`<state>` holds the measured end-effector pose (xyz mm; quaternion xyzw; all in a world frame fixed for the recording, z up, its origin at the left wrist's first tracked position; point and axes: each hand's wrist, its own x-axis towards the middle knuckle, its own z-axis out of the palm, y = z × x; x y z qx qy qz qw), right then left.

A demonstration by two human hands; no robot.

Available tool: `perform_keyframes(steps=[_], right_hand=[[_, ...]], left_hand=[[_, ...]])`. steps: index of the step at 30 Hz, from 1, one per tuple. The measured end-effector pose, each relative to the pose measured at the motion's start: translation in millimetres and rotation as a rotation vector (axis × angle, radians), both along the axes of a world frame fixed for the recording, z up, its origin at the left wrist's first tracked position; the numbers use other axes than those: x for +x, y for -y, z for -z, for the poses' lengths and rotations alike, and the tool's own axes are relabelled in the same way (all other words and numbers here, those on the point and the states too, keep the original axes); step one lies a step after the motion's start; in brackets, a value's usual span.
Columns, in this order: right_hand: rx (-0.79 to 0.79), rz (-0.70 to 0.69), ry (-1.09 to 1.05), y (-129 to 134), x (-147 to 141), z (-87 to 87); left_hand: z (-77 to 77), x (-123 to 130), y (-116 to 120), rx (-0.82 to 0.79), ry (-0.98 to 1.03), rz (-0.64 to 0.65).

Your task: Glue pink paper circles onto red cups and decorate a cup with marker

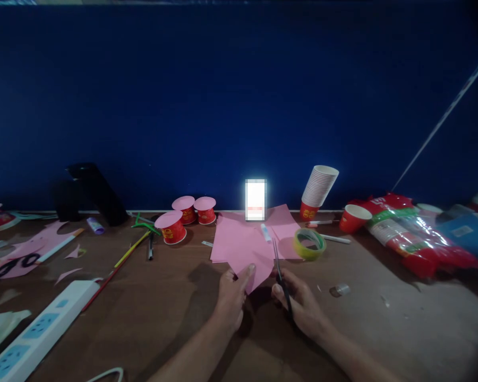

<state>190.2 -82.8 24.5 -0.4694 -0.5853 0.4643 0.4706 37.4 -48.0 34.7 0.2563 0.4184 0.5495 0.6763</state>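
Note:
My left hand (231, 300) pinches the near corner of a pink paper piece (258, 273), thumb on top. Black-handled scissors (278, 260) are in my right hand (302, 305), their blades pointing away from me along the right edge of that piece. Whether the blades touch the paper I cannot tell. Beyond my hands lies a stack of pink sheets (223, 241), with a small white-and-blue tube (265, 233) on it. A roll of yellow-green tape (313, 255) rests at the stack's right side.
Red paper cups (173, 233) topped with pink discs stand left of the sheets. A leaning cup stack (318, 188), a red cup (352, 220) and a red plastic package (406, 241) are to the right. A white power strip (43, 329) lies at left. A bright blurred screen (256, 199) stands behind.

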Motion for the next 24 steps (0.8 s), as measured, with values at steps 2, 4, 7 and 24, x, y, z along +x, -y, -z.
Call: perform_keyframes(steps=[2,4,7,24], right_hand=[[-0.012,0.0,-0.029,-0.7,0.1,0.9],[-0.018,-0.007,-0.041,-1.1,0.0,1.0],[-0.019,-0.026,-0.045,-1.1,-0.6,-1.4],[-0.042,-0.028,-0.112,-2.4,-0.9,-0.1]], left_hand=[[0.6,0.3,0.1,0.015,0.012,0.002],[1.4,0.2,0.0,0.026,0.01,0.001],[2.5,0.0,0.3,0.027,0.005,0.001],[9.0,0.1,-0.5,0.061,-0.024,0.009]])
